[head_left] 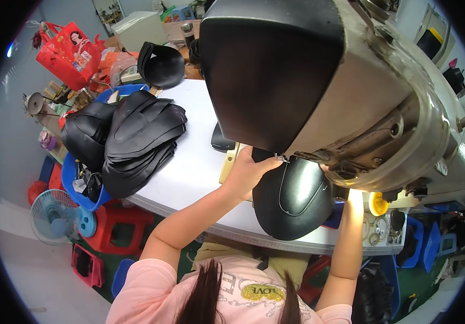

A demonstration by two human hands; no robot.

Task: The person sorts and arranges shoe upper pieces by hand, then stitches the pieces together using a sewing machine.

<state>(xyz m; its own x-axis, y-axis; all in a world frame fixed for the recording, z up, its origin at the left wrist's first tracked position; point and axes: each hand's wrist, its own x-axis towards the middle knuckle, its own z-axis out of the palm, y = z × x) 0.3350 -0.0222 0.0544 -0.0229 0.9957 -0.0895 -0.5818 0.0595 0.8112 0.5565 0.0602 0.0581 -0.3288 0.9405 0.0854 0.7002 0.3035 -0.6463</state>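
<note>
A black leather shoe upper (294, 208), rounded at the near end with a pale curved seam line on it, lies under the sewing machine head (383, 102) and reaches past the table's front edge. My left hand (246, 175) is closed at its left far edge, thumb on top near a small shiny metal part; the other fingers are mostly hidden. Reaching up along the piece's right side, my right hand (327, 170) is almost wholly covered by the machine head. Only a bit of it shows at the leather's edge, so its grip is unclear.
Stacked black leather pieces (143, 140) lie on the white table (189, 183) at the left, beside a blue basin (75, 186). Below stand a fan (54, 216) and red stool (121, 227). A yellow round part (378, 204) and bobbins (375, 229) are at the right.
</note>
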